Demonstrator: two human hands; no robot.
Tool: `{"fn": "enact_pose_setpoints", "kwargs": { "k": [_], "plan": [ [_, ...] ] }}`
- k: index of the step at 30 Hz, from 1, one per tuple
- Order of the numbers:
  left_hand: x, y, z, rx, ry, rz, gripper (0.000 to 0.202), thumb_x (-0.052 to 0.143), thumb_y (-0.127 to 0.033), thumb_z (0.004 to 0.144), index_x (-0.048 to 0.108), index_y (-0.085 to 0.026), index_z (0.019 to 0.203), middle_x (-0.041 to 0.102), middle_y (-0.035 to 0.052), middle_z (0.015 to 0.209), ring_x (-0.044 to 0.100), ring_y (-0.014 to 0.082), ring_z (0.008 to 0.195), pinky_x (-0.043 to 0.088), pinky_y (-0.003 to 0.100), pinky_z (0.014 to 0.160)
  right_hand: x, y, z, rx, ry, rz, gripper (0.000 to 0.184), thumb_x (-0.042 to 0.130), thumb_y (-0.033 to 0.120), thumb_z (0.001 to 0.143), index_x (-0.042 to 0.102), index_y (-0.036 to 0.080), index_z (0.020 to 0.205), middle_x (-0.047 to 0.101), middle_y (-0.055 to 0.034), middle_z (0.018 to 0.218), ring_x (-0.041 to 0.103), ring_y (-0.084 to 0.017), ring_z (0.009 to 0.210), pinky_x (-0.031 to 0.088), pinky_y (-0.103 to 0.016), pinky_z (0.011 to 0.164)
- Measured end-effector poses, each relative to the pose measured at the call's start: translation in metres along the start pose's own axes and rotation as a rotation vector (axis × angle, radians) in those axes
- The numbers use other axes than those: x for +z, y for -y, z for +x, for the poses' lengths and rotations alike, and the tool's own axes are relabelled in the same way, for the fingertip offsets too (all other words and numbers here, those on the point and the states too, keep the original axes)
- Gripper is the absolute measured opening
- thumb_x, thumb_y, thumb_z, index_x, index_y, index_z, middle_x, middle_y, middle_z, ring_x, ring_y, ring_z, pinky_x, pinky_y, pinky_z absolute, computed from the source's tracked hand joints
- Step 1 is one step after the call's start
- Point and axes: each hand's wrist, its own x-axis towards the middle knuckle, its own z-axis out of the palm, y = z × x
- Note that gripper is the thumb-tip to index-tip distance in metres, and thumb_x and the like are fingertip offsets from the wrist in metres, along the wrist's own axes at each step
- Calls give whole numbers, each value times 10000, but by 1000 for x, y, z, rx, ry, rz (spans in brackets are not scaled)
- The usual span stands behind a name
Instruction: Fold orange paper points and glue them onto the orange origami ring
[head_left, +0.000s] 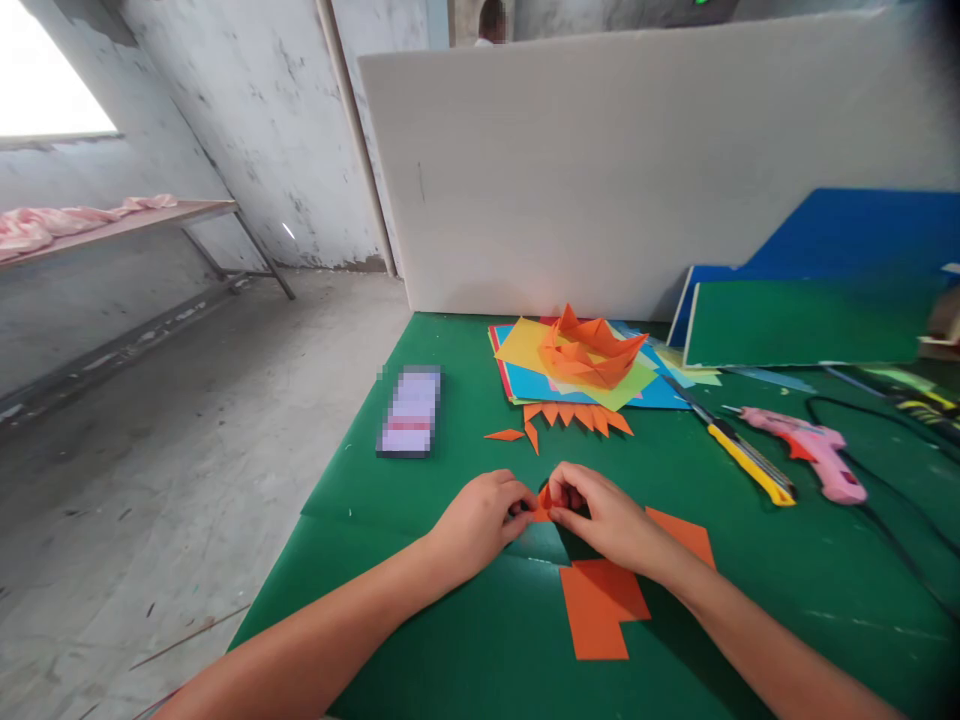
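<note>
A small piece of orange paper (541, 514), partly folded, sits between my two hands over the green tabletop. My left hand (486, 512) pinches its left side with thumb and fingers. On the other side, my right hand (594, 508) grips the paper's raised fold; the fingers cover much of it. Flat orange paper squares (600, 610) overlap below my right wrist, and another orange sheet (686, 535) is partly under the forearm. Beyond my hands lie several folded orange points (577, 415) in a row. Past them, a spiky orange paper ring (592, 350) rests on coloured sheets (517, 350).
A blurred-out phone (410, 412) lies left. At right are a yellow utility knife (750, 465) and a pink glue gun (806, 445) with a black cord. A white board (600, 170) stands behind, with green (795, 325) and blue (862, 240) boards. Behind it, a person's head (492, 20) shows.
</note>
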Motion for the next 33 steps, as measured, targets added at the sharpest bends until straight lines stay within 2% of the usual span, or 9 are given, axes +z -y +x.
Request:
{"fn": "enact_pose_setpoints", "kwargs": {
  "k": [7, 10, 14, 17, 21, 27, 33],
  "plan": [
    [0, -1, -2, 58, 25, 134, 247, 513, -213, 914, 690, -226, 1085, 590, 43, 868, 564, 159, 798, 440, 246, 714, -3, 0, -1, 0, 23, 39, 169, 481, 63, 801, 457, 225, 763, 526, 16, 779, 499, -147, 703, 413, -263, 611],
    [-4, -4, -3, 96, 37, 288, 254, 494, -260, 933, 707, -269, 1071, 576, 50, 892, 528, 175, 809, 425, 277, 731, -5, -3, -3, -29, 37, 58, 162, 478, 73, 822, 525, 222, 779, 539, -2, 803, 515, -152, 712, 434, -273, 621],
    [-8, -4, -3, 108, 21, 386, 250, 498, -347, 934, 701, -344, 1080, 556, 52, 983, 491, 201, 872, 407, 327, 771, -10, -7, -8, -224, 106, -21, 306, 452, 117, 898, 696, 283, 976, 560, -41, 883, 540, -189, 873, 460, -321, 750],
    [-9, -1, -3, 93, -3, 383, 267, 504, -402, 926, 668, -385, 1136, 538, 52, 1045, 476, 223, 943, 400, 355, 811, -12, -6, -12, -329, 122, -151, 372, 413, 152, 942, 696, 332, 1104, 558, -59, 896, 515, -205, 891, 452, -338, 749],
    [-7, 3, -3, 98, -7, 397, 288, 525, -421, 912, 642, -399, 1174, 524, 48, 1083, 459, 232, 984, 392, 375, 856, -14, -6, -12, -392, 107, -282, 401, 373, 130, 951, 720, 306, 1047, 549, -71, 860, 480, -205, 837, 424, -332, 694],
    [-8, 5, -5, 134, -2, 503, 332, 477, -404, 937, 562, -426, 1257, 513, 37, 1131, 451, 233, 1007, 389, 392, 873, -24, -13, -11, -448, 32, -375, 360, 386, 82, 920, 705, 213, 816, 483, -52, 785, 427, -178, 743, 370, -324, 665],
    [-8, 3, -6, 168, -8, 570, 369, 440, -386, 943, 510, -412, 1305, 509, 42, 1183, 458, 246, 1025, 395, 402, 869, -31, -16, -12, -497, 44, -388, 343, 379, 58, 908, 669, 207, 802, 481, -48, 810, 431, -174, 760, 372, -328, 684]
  ]
}}
